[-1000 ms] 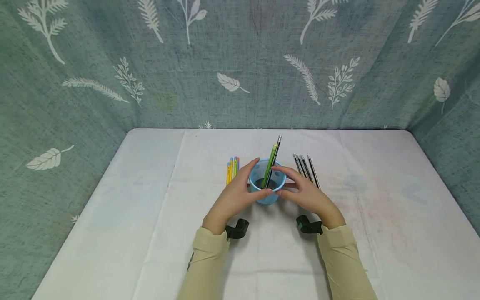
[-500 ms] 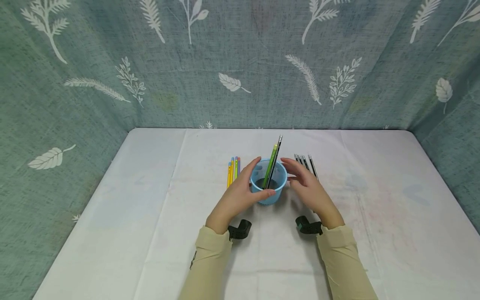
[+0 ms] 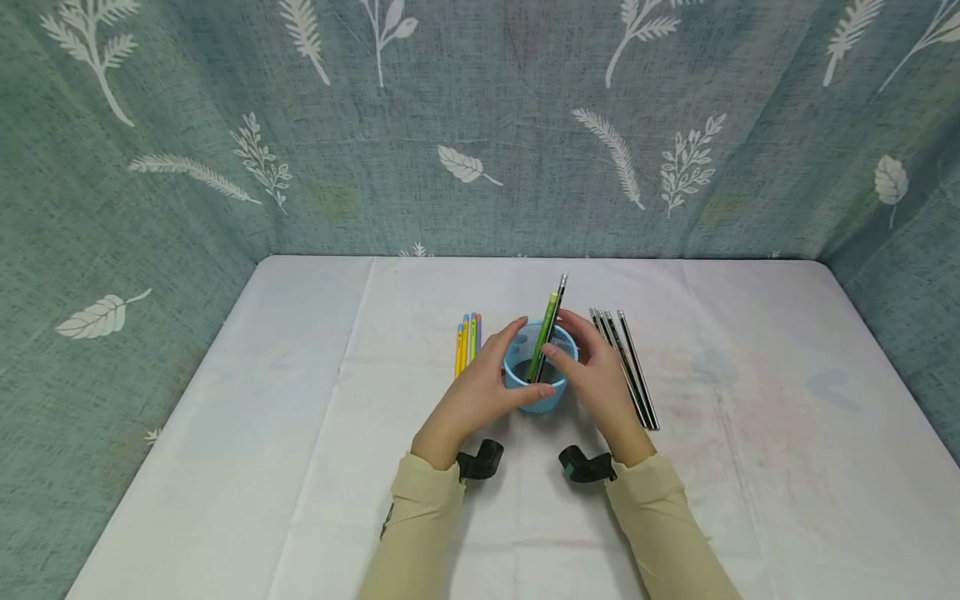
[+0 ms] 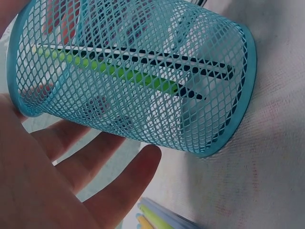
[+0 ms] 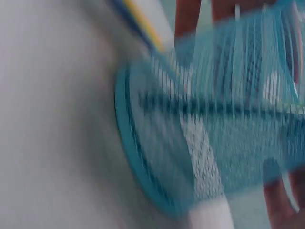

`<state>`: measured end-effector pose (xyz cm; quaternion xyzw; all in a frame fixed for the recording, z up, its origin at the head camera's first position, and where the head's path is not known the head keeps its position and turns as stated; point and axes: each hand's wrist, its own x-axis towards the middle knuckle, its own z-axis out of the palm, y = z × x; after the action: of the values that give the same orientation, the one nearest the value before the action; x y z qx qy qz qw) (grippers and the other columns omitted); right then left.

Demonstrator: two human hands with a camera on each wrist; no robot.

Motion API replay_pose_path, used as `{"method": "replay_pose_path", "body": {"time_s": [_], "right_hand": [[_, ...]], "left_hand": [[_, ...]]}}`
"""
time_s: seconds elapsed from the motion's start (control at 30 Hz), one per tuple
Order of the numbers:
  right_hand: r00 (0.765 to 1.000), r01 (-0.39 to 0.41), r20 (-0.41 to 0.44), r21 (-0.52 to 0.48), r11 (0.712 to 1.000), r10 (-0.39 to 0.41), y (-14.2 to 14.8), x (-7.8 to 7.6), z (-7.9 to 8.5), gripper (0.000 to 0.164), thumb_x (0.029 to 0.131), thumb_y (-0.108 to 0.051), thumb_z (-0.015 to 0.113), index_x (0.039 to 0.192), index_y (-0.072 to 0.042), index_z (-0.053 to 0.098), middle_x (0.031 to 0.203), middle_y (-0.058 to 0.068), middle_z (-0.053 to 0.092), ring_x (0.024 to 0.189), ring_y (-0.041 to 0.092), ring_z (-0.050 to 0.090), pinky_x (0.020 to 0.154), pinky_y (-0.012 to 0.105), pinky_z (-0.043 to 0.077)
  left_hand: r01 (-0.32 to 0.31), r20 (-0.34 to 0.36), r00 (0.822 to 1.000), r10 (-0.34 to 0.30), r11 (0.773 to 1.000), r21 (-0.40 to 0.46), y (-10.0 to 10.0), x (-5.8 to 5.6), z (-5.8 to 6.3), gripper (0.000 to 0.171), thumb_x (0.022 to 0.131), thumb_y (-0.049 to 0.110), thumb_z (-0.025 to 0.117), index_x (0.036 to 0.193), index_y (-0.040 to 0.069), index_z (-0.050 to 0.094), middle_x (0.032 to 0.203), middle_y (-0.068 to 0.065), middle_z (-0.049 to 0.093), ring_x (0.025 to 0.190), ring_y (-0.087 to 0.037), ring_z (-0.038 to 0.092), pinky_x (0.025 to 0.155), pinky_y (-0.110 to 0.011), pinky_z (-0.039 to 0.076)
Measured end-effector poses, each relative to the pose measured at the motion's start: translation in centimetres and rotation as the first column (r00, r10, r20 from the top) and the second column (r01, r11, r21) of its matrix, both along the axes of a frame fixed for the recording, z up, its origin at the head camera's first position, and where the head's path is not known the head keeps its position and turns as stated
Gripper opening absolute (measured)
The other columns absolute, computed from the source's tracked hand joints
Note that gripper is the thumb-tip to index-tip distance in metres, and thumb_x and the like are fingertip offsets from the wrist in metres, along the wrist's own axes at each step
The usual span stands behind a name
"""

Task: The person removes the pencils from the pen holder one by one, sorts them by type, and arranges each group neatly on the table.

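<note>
A light blue mesh pencil cup (image 3: 542, 400) stands in the middle, its bottom rim close over the white cloth. A green pencil (image 3: 542, 337) and a dark striped pencil (image 3: 561, 293) lean to the right inside it. My left hand (image 3: 480, 392) grips the cup, thumb across the front and fingers round the left side. Over the right side of the rim comes my right hand (image 3: 596, 375), thumb beside the pencils and fingers at the far edge. I cannot tell whether it pinches the pencils or the rim. The right wrist view is blurred around the cup (image 5: 157, 191).
To the left lie several yellow, green and purple pencils (image 3: 467, 342), partly behind my left hand. Several black-and-silver pencils (image 3: 633, 371) lie side by side at the right, close to my right hand. A leaf-patterned curtain (image 3: 480, 125) rises behind the table's far edge.
My right hand first drew back from the cup's front, then came left over the rim toward the standing pencils, uncovering the dark pencils at right. The cup shifted slightly; my left hand kept its grip.
</note>
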<state>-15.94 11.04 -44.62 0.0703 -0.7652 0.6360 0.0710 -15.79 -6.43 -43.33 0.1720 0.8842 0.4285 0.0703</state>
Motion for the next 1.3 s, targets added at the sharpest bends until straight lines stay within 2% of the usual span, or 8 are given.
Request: {"method": "replay_pose_path", "body": {"time_s": [0.1,0.2,0.4,0.57,0.7,0.83,1.03,1.3], "right_hand": [[0.999,-0.01,0.04,-0.117,0.993,0.015,-0.7,0.3,0.5,0.051,0.084,-0.023,0.063,0.132,-0.02,0.043,0.131,0.001,0.045,0.123,0.012,0.036,0.101,0.038,0.027],[0.998,-0.025,0.049,-0.163,0.986,0.034,-1.1,0.7,1.5,0.047,0.086,-0.016,0.06,0.13,-0.014,0.045,0.131,0.002,0.044,0.122,0.011,0.036,0.101,0.036,0.027],[0.994,-0.076,0.07,-0.146,0.986,0.087,-0.6,1.2,2.4,0.042,0.089,-0.013,0.056,0.129,-0.009,0.045,0.131,0.003,0.044,0.123,0.012,0.035,0.101,0.035,0.027],[0.992,-0.061,0.102,-0.169,0.984,0.079,0.1,0.7,1.7,0.043,0.088,-0.017,0.058,0.128,-0.008,0.047,0.13,0.006,0.045,0.122,0.016,0.037,0.1,0.037,0.029],[0.99,-0.046,0.124,-0.188,0.981,0.071,0.5,0.2,0.7,0.044,0.085,-0.024,0.061,0.125,-0.01,0.051,0.128,0.003,0.047,0.12,0.014,0.039,0.098,0.035,0.031],[0.991,-0.04,0.121,-0.168,0.985,0.061,0.6,0.0,0.2,0.044,0.084,-0.028,0.063,0.123,-0.011,0.052,0.125,0.002,0.049,0.12,0.013,0.039,0.097,0.035,0.032],[0.99,-0.046,0.128,-0.112,0.993,0.06,0.6,0.1,0.4,0.037,0.084,-0.026,0.063,0.116,-0.01,0.055,0.121,0.002,0.05,0.12,0.014,0.04,0.098,0.038,0.031],[0.985,-0.091,0.151,0.025,0.996,0.086,1.0,0.2,0.7,0.036,0.082,-0.035,0.064,0.112,-0.017,0.058,0.122,-0.002,0.049,0.122,0.014,0.036,0.099,0.044,0.027]], "left_hand": [[-0.002,-0.002,1.0,0.002,1.0,-0.003,-0.1,0.0,0.0,0.089,0.065,0.065,0.063,0.137,0.046,0.015,0.138,0.006,0.029,0.119,-0.012,0.037,0.09,-0.042,0.038],[0.001,-0.005,1.0,-0.001,1.0,-0.01,-0.2,0.1,0.1,0.09,0.064,0.067,0.062,0.137,0.045,0.015,0.137,0.005,0.03,0.117,-0.012,0.038,0.089,-0.041,0.039],[0.037,-0.011,0.999,-0.037,0.999,-0.024,-0.3,0.2,0.1,0.091,0.063,0.068,0.062,0.138,0.043,0.017,0.138,0.005,0.03,0.118,-0.014,0.039,0.09,-0.041,0.038],[0.086,-0.012,0.996,-0.086,0.996,-0.03,-0.1,0.4,0.3,0.091,0.064,0.068,0.061,0.139,0.043,0.015,0.139,0.004,0.029,0.117,-0.017,0.041,0.09,-0.041,0.038],[0.111,-0.017,0.994,-0.112,0.993,-0.037,0.0,0.4,0.3,0.09,0.065,0.068,0.06,0.137,0.045,0.013,0.137,0.003,0.03,0.116,-0.017,0.041,0.09,-0.041,0.039],[0.126,-0.006,0.992,-0.127,0.991,-0.047,0.0,0.3,0.3,0.09,0.064,0.069,0.059,0.137,0.047,0.011,0.138,0.003,0.029,0.118,-0.016,0.039,0.09,-0.041,0.038],[0.136,-0.001,0.991,-0.136,0.989,-0.058,-0.2,0.4,0.4,0.092,0.064,0.069,0.059,0.138,0.045,0.011,0.138,0.001,0.03,0.119,-0.017,0.039,0.091,-0.041,0.037],[0.15,0.015,0.989,-0.15,0.987,-0.052,-0.2,0.4,0.4,0.09,0.066,0.068,0.06,0.138,0.046,0.01,0.138,0.002,0.029,0.12,-0.019,0.039,0.091,-0.042,0.037]]}}
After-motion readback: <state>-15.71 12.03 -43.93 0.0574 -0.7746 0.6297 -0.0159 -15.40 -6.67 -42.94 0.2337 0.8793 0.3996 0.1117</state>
